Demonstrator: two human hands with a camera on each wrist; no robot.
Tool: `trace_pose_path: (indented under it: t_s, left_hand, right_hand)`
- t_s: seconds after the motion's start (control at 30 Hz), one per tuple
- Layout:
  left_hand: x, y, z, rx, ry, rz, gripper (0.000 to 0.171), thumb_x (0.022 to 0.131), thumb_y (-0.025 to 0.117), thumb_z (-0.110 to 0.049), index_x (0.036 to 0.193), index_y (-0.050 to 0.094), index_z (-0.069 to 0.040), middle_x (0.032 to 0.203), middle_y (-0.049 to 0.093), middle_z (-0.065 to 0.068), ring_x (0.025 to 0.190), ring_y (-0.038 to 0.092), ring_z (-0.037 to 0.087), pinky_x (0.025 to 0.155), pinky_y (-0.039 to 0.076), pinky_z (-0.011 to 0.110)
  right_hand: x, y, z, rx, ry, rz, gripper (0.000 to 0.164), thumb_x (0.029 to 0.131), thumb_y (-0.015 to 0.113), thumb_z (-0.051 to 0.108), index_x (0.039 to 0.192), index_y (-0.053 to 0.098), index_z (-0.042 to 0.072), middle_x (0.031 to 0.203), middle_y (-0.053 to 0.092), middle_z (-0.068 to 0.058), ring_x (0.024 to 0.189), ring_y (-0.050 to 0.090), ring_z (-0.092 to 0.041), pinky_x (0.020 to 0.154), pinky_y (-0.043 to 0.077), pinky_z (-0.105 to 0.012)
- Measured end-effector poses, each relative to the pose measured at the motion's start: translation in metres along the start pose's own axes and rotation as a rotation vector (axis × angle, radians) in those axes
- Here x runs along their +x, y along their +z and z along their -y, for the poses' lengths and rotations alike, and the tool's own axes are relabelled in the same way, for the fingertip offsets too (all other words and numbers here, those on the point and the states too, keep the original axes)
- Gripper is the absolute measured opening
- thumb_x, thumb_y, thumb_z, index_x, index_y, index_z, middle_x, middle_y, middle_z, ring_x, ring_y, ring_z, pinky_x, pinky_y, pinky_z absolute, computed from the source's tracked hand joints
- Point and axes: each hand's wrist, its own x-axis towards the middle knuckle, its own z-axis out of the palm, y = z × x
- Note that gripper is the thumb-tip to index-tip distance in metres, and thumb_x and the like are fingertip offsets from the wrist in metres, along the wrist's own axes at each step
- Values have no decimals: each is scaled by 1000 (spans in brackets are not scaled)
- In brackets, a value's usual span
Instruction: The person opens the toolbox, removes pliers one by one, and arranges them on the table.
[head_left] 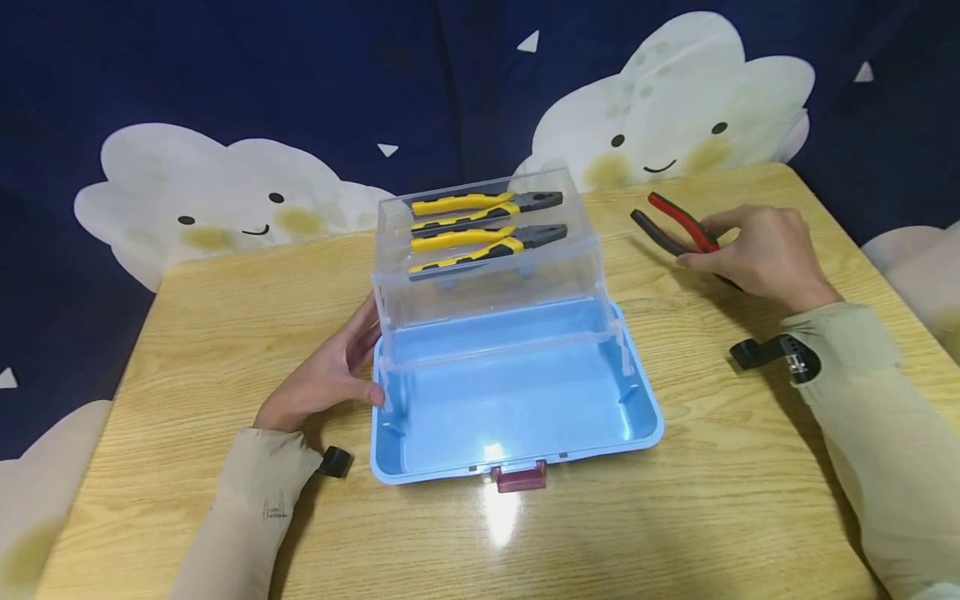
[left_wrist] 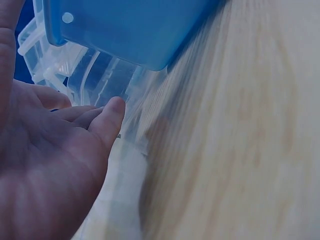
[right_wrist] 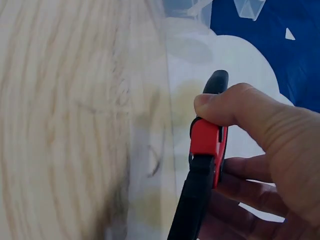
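Note:
My right hand grips a pair of pliers with red and black handles at the table's right, the handles pointing up-left. In the right wrist view, the thumb presses near their red middle part. My left hand rests at the left side of a light-blue toolbox, thumb at its rim and palm open beside the wall. Its other fingers reach behind the side, partly hidden. Two yellow-and-black pliers lie side by side in the raised clear tray, heads to the right.
The toolbox stands unfolded on a wooden table, its purple latch hanging at the front. Behind the table hangs a dark blue cloth with white clouds.

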Motion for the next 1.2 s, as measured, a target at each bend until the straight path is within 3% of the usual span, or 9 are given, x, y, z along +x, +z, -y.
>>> trace_pose_path:
  t_s: [0.1,0.23,0.5,0.9,1.2]
  left_hand:
    - [0,0,0,0,-1,3,135,68,91,-55,165,-2,-42,177,4,-10,165,9,29,121,30,10]
    - [0,0,-1,2,-6,-1,135,67,91,-55,165,-1,-42,177,4,-10,165,9,29,121,30,9]
    - [0,1,-2,-10,-8,-1,136,67,92,-53,165,-2,-42,177,4,-10,165,8,28,121,30,9]
    - [0,1,-4,-2,-16,-2,136,67,93,-52,164,-2,-43,176,4,-12,165,8,26,121,30,9]
    - [0,0,-3,4,-31,-6,135,67,93,-51,164,-1,-45,175,6,-16,165,10,22,121,30,9]
  right_hand:
    - [0,1,-4,-5,44,52,65,80,86,46,123,73,-1,107,76,-27,103,59,-45,85,37,-54]
    - [1,2,-8,-3,104,111,71,80,85,52,126,71,-1,107,74,-28,105,55,-43,82,36,-50]
    - [1,5,-14,-1,194,163,79,79,84,56,133,67,0,113,70,-30,105,48,-41,78,35,-45]
    - [0,6,-15,-7,215,193,77,82,84,53,134,67,0,122,68,-32,111,48,-45,84,36,-52]
    - [-1,8,-11,-15,195,201,75,83,84,48,133,66,-3,115,68,-33,108,47,-48,88,37,-58]
